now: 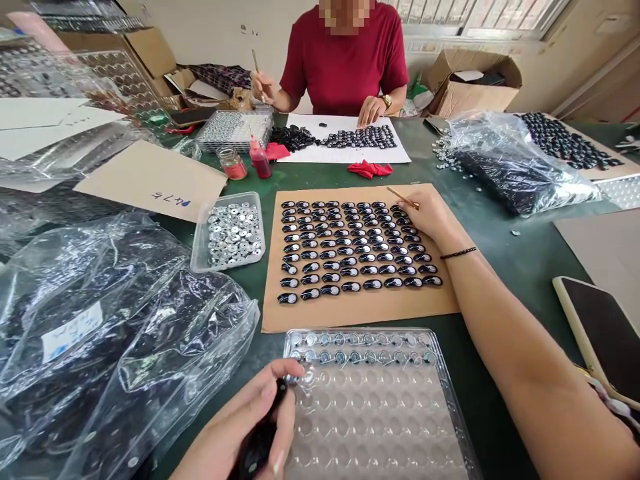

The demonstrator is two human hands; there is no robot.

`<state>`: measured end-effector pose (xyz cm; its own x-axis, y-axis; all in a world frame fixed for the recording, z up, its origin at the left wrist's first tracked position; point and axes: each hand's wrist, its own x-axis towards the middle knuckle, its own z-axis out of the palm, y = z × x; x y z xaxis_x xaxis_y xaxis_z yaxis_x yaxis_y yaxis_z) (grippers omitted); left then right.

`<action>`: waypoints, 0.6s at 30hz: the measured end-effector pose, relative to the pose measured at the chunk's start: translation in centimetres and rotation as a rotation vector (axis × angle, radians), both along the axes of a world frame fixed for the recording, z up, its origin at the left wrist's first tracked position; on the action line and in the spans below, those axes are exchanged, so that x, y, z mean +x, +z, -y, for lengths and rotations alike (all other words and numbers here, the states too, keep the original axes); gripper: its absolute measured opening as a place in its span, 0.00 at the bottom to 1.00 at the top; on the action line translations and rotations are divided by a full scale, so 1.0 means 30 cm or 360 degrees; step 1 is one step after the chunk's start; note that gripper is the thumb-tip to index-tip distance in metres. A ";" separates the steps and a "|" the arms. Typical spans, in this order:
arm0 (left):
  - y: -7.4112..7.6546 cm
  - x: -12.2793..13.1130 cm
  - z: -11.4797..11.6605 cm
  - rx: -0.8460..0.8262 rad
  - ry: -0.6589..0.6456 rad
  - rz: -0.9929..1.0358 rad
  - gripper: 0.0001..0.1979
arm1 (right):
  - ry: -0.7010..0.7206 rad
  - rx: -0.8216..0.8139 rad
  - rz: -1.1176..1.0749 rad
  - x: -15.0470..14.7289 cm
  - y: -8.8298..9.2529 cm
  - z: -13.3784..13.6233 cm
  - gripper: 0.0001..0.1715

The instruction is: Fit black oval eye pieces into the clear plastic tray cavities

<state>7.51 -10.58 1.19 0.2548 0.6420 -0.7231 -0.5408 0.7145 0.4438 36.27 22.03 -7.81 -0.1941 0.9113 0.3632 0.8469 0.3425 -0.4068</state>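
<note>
Pieces (353, 252), black with a pale round spot on most, lay in neat rows on the cardboard (350, 312). Over the cardboard's far right corner, your right hand (427, 210) grasped a stick (401, 196), pinched in the fingers, its visible end jutting left. Whether the stick touched a piece you could not tell, since your fingers covered its other end. On the near side of the cardboard, your left hand (230, 423) was clenched round a black tool (259, 439), its metal tip by the tray's left edge. That tray (375, 430) lay just beside the cardboard, its two farthest rows filled with silvery rounds.

Just left of the cardboard stood a tub (199, 257) of metal discs (233, 230). Farther left and nearer you than the cardboard's middle, a clear bag (130, 360) bulged with dark contents. To the cardboard's right, near your forearm, lay a phone (607, 333).

Beyond the cardboard, you had a red cloth (370, 169) close to its far edge, with a jar (231, 163) and a red bottle (260, 160) off its far left corner. Farther beyond the cardboard, a co-worker (345, 73) in red held another stick (255, 61) above a white sheet (330, 155) bearing more black pieces.
</note>
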 end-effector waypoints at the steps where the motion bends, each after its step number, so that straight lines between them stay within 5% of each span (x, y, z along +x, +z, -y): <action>1: -0.005 0.001 0.007 0.0027 0.0022 -0.0010 0.09 | -0.0050 0.0036 -0.0109 0.000 0.011 0.006 0.17; 5: -0.028 -0.003 0.036 0.0142 -0.0045 -0.0024 0.07 | -0.0142 0.0235 -0.0786 -0.040 0.128 0.086 0.21; 10: -0.039 -0.014 0.044 0.0349 0.0003 -0.0060 0.07 | 0.0283 0.0163 -0.1295 -0.195 0.331 0.382 0.27; 13: -0.047 -0.019 0.039 0.0479 0.0239 -0.0060 0.07 | 0.0577 0.0013 -0.1174 -0.293 0.386 0.612 0.30; 18: -0.065 -0.029 0.032 0.0521 0.0453 0.0060 0.04 | 0.0954 -0.0521 -0.0552 -0.385 0.369 0.871 0.19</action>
